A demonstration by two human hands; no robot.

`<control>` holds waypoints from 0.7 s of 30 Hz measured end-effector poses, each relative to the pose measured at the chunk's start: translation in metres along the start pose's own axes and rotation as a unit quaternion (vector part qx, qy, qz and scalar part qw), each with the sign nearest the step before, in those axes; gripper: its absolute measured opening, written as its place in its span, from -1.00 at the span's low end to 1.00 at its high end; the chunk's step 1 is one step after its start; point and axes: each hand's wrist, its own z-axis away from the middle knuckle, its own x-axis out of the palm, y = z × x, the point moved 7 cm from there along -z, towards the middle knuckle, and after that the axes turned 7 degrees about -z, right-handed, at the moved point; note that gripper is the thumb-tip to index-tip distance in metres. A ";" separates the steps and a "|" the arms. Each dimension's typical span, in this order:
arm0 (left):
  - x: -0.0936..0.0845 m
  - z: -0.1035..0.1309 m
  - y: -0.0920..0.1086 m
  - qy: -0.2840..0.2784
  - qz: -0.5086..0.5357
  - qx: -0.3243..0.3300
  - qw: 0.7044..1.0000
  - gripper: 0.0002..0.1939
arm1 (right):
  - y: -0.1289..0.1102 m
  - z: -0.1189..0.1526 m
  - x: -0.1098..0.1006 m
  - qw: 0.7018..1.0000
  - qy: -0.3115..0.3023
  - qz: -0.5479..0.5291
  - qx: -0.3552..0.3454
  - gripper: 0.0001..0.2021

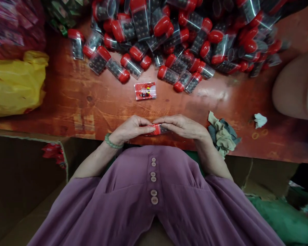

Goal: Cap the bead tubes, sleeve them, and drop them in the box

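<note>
We see left hand and right hand meet at tabletop near edge, fingers of both clamped on one red-capped tube, likely for steady two-handed grip. Tube mostly hidden, contents unclear. Red card at 12 o'clock; tube pile beyond, cut off at top. Rag at 3 o'clock.

Both hands hide most of the red-capped container.

Lighting dim and warm, from overhead. Glare patch on the table and bright glints on the heap of packs. Lower corners fall into shadow. Strong wide-angle bending and soft blur at the edges; centre reasonably sharp.
</note>
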 end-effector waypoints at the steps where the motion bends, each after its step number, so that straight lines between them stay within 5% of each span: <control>1: 0.000 0.000 0.001 -0.002 -0.009 0.001 1.000 -0.76 | -0.001 0.000 0.000 1.000 -0.007 0.002 -0.002 -0.64; 9: -0.003 -0.002 0.001 0.021 0.005 -0.009 1.000 -0.77 | 0.002 0.003 -0.010 1.000 -0.018 -0.017 0.005 -0.62; 21: 0.003 -0.003 0.005 -0.040 -0.033 -0.018 0.999 -0.68 | -0.003 -0.005 -0.005 0.995 -0.089 -0.052 -0.001 -0.63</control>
